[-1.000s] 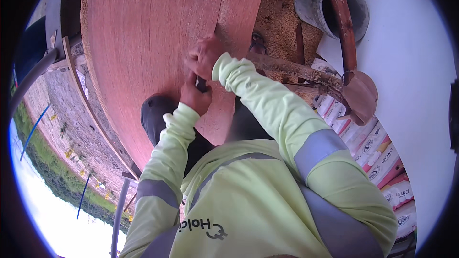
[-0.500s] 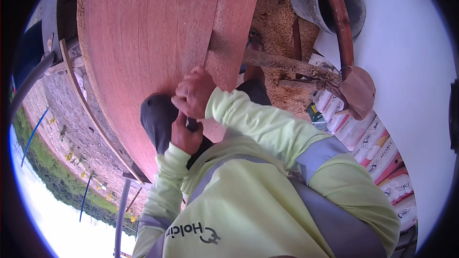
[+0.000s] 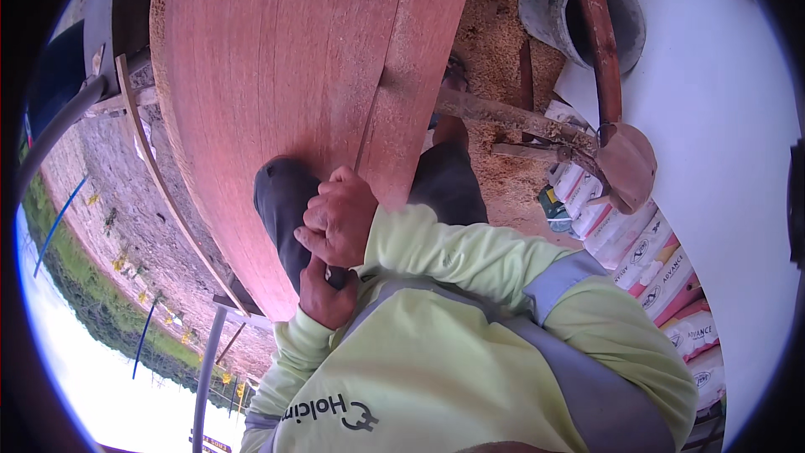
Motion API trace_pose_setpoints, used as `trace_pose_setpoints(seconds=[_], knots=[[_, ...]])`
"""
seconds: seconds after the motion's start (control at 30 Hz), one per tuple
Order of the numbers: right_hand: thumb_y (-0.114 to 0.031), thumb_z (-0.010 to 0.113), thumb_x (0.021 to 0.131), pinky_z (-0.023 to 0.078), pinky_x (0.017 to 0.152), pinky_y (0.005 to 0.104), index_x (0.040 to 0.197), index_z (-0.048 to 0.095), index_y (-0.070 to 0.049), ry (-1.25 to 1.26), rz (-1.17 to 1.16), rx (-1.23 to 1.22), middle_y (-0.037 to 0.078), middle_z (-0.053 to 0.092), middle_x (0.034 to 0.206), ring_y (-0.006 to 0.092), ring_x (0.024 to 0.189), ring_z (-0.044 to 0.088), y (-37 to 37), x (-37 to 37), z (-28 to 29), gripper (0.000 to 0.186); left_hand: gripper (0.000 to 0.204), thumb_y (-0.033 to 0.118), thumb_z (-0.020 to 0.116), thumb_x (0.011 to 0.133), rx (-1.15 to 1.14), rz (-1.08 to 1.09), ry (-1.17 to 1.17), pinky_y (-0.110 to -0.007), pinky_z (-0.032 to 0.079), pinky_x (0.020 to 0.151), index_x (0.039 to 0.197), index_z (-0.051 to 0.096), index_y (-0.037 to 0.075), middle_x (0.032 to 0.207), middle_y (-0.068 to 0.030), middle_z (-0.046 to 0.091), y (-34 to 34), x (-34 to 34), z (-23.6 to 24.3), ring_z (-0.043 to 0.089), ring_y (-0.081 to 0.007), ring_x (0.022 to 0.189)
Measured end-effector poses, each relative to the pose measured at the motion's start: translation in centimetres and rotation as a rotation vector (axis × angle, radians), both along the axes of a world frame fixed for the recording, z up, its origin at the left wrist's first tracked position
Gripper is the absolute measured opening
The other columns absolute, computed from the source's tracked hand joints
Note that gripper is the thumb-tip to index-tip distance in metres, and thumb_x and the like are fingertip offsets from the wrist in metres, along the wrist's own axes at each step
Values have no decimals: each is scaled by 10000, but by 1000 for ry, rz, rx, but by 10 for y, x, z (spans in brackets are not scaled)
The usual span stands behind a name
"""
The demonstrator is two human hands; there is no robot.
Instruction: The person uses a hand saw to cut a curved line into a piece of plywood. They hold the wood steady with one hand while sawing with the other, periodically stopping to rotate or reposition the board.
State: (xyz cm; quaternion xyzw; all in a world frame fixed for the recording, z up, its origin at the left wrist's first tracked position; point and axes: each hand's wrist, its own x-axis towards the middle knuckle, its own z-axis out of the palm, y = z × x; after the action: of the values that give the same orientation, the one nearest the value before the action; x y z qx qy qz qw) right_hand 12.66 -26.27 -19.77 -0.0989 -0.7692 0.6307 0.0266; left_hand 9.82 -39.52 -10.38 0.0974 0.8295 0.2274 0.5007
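Note:
A broad reddish wooden board (image 3: 251,50), with a long straight dark line and a small dark patch near its right side, reaches down to my dark-trousered legs. My right hand (image 3: 335,218), fingers curled, is low over the board's near end beside my left knee (image 3: 281,201). Just below it, close to my belly, my left hand (image 3: 327,294) is closed round a small dark object that is mostly hidden. The two hands are stacked close together, and I cannot make out what the right one holds.
A grey bucket (image 3: 541,17) lies on its side at upper right, behind a curved reddish timber (image 3: 595,17). Sawdust (image 3: 486,33), stacked white sacks (image 3: 671,285) and a white sheet (image 3: 721,159) are on the right. A thin batten (image 3: 147,151) and grey pipes (image 3: 210,352) are at left.
Both my hands have travelled down along the board toward my body, staying together and closed, and my arms have bent. More of my legs now shows beside the board.

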Motion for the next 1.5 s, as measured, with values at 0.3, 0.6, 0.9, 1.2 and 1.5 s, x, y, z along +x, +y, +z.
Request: trace_pose_setpoints(seconds=[0.3,0.6,0.9,1.2,1.5], knots=[[-332,587,805,501,686,458,693,681,-30,-247,-155,-66,200,631,658,373,646,630,78,-61,-103,336,479,65,608,731,44,-48,26,-482,494,767,1195,525,-21,939,-290,647,82,-58,-111,629,-471,914],[-284,682,791,410,681,416,521,563,-78,-7,-187,1,88,547,519,282,535,549,31,-25,-46,359,619,30,614,725,118,-64,6,-392,515,797,1322,464,-27,951,-217,676,23,-29,-57,688,-325,893],[-322,605,833,454,738,472,683,699,-69,-156,-97,-72,161,661,689,351,697,638,60,-46,-69,309,558,69,622,716,-31,85,-146,-434,500,775,1255,499,-6,924,-252,651,63,-49,-71,653,-420,885],[-232,672,823,400,601,400,539,528,-59,49,-222,1,101,523,507,271,486,529,57,-35,-96,363,614,52,622,727,-16,-18,-108,-426,521,761,1322,476,7,904,-257,666,59,-40,-102,672,-414,858],[-296,694,809,395,707,415,575,543,-92,-5,-94,-37,97,567,593,309,606,564,12,-16,-23,344,625,78,626,725,40,45,-133,-398,511,846,1326,476,-10,1033,-254,661,13,-19,-19,674,-353,996]])
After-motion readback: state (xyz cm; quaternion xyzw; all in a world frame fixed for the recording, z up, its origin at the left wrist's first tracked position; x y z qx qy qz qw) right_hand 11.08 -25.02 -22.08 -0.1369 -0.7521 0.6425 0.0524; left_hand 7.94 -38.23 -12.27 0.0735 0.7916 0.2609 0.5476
